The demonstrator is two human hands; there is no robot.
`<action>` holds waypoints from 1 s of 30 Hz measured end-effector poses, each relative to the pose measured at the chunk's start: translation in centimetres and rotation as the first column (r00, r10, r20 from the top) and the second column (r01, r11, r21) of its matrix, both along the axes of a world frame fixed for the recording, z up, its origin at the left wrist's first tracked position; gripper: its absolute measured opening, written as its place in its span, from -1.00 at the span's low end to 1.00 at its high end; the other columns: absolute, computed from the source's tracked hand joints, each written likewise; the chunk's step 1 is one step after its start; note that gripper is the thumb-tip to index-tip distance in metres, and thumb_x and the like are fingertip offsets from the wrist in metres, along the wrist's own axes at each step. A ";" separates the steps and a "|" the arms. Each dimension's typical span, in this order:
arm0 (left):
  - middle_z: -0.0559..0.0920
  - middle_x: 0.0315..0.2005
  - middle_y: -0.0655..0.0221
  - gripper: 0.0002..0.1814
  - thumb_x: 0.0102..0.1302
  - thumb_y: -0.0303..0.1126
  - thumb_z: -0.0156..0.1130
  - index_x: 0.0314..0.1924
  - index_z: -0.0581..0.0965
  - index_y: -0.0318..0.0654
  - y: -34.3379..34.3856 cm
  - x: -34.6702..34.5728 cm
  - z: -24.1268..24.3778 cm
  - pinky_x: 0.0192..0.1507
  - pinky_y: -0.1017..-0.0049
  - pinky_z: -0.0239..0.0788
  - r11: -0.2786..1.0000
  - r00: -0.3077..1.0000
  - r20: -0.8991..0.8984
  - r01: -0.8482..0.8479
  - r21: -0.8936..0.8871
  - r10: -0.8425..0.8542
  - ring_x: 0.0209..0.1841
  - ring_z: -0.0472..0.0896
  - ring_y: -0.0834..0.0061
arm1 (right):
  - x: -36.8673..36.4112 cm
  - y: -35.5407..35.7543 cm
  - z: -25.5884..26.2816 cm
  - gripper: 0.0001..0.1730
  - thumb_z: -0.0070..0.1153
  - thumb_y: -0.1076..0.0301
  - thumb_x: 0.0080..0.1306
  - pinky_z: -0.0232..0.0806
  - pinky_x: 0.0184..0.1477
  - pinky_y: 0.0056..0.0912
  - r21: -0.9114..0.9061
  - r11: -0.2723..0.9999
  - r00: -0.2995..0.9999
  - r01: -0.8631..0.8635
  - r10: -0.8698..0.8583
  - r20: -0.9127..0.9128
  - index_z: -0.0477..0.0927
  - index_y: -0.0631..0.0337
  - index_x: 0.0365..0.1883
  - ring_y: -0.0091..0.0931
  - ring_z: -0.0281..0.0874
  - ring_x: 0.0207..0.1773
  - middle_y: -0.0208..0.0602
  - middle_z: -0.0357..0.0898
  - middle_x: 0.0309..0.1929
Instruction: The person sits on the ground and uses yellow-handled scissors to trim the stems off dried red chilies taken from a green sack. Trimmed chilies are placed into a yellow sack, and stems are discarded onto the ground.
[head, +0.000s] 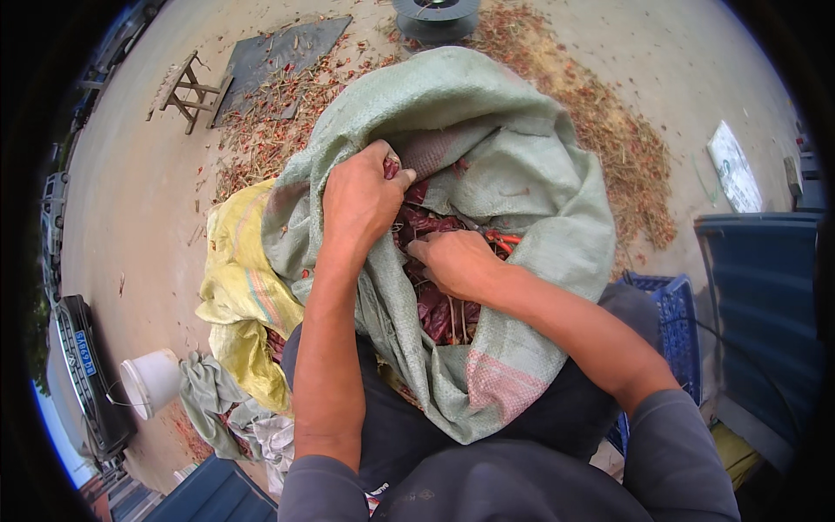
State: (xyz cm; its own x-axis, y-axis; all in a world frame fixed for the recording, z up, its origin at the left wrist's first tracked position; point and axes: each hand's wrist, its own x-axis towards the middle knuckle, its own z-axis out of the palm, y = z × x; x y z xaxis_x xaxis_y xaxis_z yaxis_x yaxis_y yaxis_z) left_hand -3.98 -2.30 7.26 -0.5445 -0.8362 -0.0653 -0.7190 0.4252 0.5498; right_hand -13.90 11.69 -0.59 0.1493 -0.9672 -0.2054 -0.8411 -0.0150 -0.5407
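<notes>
An open pale green woven sack stands between my knees, its rim rolled outward. Inside are dark red dried chilli peppers with thin pale stalks. My left hand is at the sack's left inner side, a dark red piece, apparently a chilli, pinched by its thumb and fingers. Lower in the opening, my right hand has its fingers bent over the peppers; what they grip is hidden. The red handles of a small hand tool stick out beside that hand. Whether it holds the tool is not clear.
A yellow woven sack leans at the left, near a white bucket. Chilli debris covers the ground ahead, around a dark spool. A wooden stand is far left. Right are a blue plastic crate and blue sheeting.
</notes>
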 end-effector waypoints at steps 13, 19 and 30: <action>0.65 -0.40 0.45 -0.70 0.37 -0.26 0.36 -0.05 0.69 -0.34 2.4 -1.8 -0.2 -0.19 0.52 0.42 0.878 0.961 -0.235 0.234 0.418 -0.145 -0.31 0.51 0.67 | -7.6 0.6 4.5 -0.63 0.32 0.58 0.23 0.47 -0.18 -0.49 0.295 0.813 0.313 0.502 -0.488 0.815 0.51 0.39 -0.02 -0.58 0.60 -0.23 -0.31 0.65 -0.25; 0.61 -0.49 0.27 -0.82 0.36 -0.38 0.37 -0.11 0.71 -0.28 3.2 -2.8 -0.2 -0.32 0.41 0.39 0.916 0.917 -0.387 0.236 0.324 -0.099 -0.44 0.49 0.52 | -8.4 0.7 5.6 -0.62 0.29 0.33 0.32 0.48 -0.12 -0.45 0.226 0.811 0.405 0.539 -0.485 0.775 0.53 0.40 -0.02 -0.55 0.63 -0.19 -0.25 0.66 -0.25; 0.53 -0.48 0.46 -0.87 0.38 -0.48 0.36 -0.15 0.59 -0.33 3.7 -2.6 -0.6 -0.27 0.51 0.33 0.858 0.883 -0.342 0.424 0.290 -0.321 -0.38 0.37 0.66 | -10.0 1.1 5.3 -0.42 -0.04 -0.06 0.55 0.35 -0.32 -0.25 0.079 0.919 0.726 0.386 -0.356 0.588 0.63 0.30 -0.42 -0.43 0.49 -0.44 -0.20 0.50 -0.57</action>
